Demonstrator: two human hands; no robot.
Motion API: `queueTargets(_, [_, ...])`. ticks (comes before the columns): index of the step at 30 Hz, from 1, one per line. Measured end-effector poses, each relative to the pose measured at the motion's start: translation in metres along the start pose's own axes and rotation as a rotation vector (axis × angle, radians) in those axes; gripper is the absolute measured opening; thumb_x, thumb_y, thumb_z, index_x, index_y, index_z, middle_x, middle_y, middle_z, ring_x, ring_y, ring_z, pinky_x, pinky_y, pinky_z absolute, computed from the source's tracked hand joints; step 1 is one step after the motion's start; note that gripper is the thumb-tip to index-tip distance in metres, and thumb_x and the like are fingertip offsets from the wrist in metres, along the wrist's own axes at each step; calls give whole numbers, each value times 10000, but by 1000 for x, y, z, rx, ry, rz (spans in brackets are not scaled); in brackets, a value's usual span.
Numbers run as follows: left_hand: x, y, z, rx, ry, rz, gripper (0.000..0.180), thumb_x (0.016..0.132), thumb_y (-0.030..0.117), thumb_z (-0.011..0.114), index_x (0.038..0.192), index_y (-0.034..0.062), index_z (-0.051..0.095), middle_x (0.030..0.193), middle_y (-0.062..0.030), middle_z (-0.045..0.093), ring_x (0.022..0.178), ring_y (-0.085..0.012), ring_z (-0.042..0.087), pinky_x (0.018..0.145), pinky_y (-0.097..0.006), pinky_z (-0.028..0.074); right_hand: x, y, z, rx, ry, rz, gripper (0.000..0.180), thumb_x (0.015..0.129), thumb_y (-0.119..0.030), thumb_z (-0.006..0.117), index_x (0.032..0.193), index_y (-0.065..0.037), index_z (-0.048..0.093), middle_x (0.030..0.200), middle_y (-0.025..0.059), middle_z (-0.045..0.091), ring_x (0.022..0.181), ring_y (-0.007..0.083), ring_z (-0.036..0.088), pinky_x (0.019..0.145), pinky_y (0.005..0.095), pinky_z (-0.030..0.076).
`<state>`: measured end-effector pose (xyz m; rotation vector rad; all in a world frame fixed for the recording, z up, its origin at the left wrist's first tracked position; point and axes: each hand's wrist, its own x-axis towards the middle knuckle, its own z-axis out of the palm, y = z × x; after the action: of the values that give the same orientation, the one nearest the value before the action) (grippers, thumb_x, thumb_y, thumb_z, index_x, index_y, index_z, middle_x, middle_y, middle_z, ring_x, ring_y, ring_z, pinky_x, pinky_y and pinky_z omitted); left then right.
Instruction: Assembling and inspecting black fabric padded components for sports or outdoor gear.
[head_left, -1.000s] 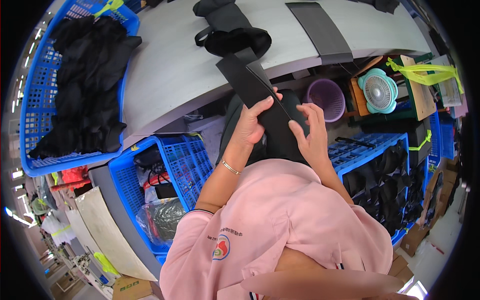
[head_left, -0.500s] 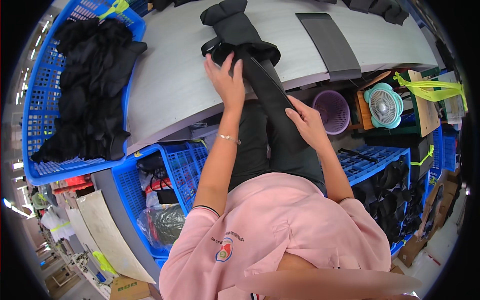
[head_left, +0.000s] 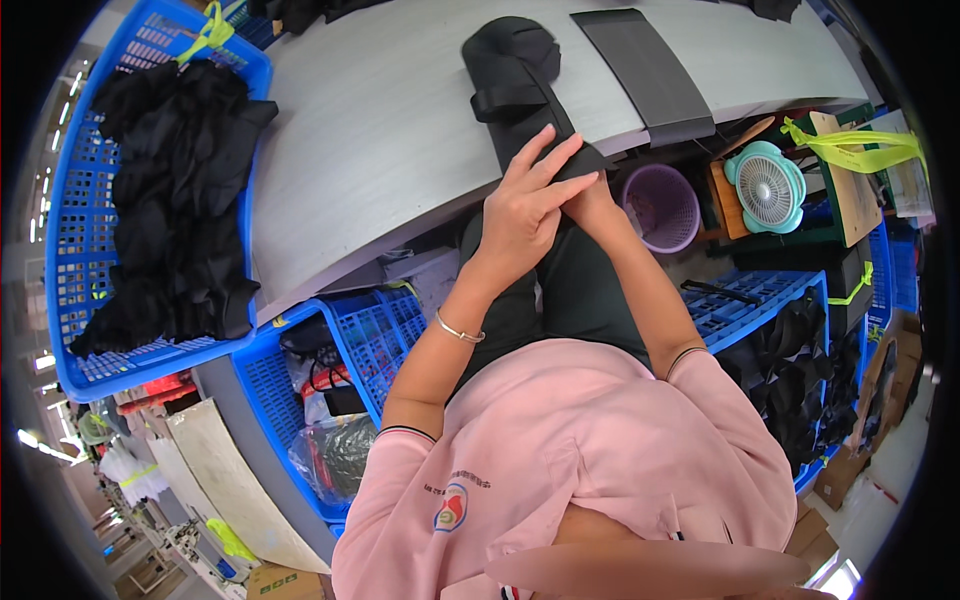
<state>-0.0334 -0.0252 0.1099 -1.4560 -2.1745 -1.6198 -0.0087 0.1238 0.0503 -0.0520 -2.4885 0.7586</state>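
A long black padded piece [head_left: 515, 85] with a strap across it lies on the grey table [head_left: 380, 130], its near end hanging over the table's front edge. My left hand [head_left: 525, 205] rests on that near end with fingers straight and spread. My right hand [head_left: 592, 203] is just under the left fingers, mostly covered, closed at the end of the same piece. A flat black pad [head_left: 645, 70] lies to the right of the padded piece.
A blue basket [head_left: 70, 250] heaped with black fabric pieces stands on the table's left. Below the table are blue crates [head_left: 370, 330], a purple bin [head_left: 660, 205], a small teal fan [head_left: 765, 190] and a crate of black items [head_left: 800, 370].
The black piece went from held up over my lap to laid out on the table. My hands slid back from its far part to its near end and came together.
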Motion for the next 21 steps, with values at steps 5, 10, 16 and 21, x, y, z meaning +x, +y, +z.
queueTargets(5, [-46, 22, -5, -55, 320, -165, 666, 768, -13, 657, 1411, 9, 483, 1526, -215, 368, 1338, -309, 440, 958, -368, 493, -25, -1, -6, 1338, 134, 786, 364, 953, -164, 607, 1283, -19, 555, 1218, 116, 632, 1133, 254, 608, 961, 396, 505])
queueTargets(10, [-54, 30, 18, 101, 341, -234, 858, 718, 44, 735, 1485, 36, 351, 1570, -196, 274, 1351, -332, 374, 1007, -396, 427, -20, -27, -27, 1454, 211, 882, 441, 929, -176, 653, 1316, 0, 536, 1233, 126, 626, 1093, 239, 635, 925, 386, 547])
queueTargets(16, [-39, 32, 23, 101, 509, -261, 737, 708, -9, 748, 1397, 74, 500, 1403, -135, 450, 1010, -205, 534, 787, -294, 479, -15, -44, -43, 1489, 191, 883, 428, 896, -175, 681, 1261, 18, 567, 1151, 139, 660, 983, 237, 682, 818, 384, 600])
queueTargets(21, [-37, 37, 23, -26, 520, -271, 620, 734, -151, 659, 1297, 107, 623, 1249, -74, 528, 789, -98, 541, 669, -221, 487, -17, -49, -42, 1471, 184, 917, 423, 880, -157, 691, 1245, 23, 575, 1141, 150, 664, 962, 242, 690, 789, 378, 613])
